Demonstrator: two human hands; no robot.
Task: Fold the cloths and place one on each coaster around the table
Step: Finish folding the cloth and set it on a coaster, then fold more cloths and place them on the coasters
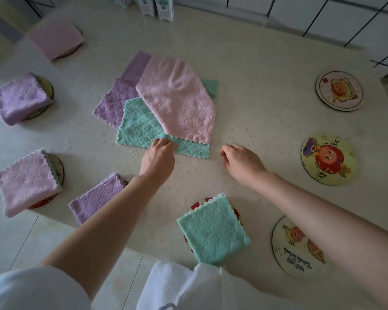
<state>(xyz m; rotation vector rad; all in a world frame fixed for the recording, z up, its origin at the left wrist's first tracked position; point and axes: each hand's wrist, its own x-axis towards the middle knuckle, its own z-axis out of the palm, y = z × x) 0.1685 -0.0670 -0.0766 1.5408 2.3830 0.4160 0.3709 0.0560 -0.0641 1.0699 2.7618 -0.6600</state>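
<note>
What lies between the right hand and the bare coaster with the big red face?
Nothing: in the head view only bare tablecloth lies between the right hand and that coaster.

Centre frame: pinching near edge of green cloth [141,128] with left hand [158,157], with right hand [240,162] loosely curled just beside.

Cloths [177,101] fluffy quilted microfibre; coasters [339,91] glossy.
</note>
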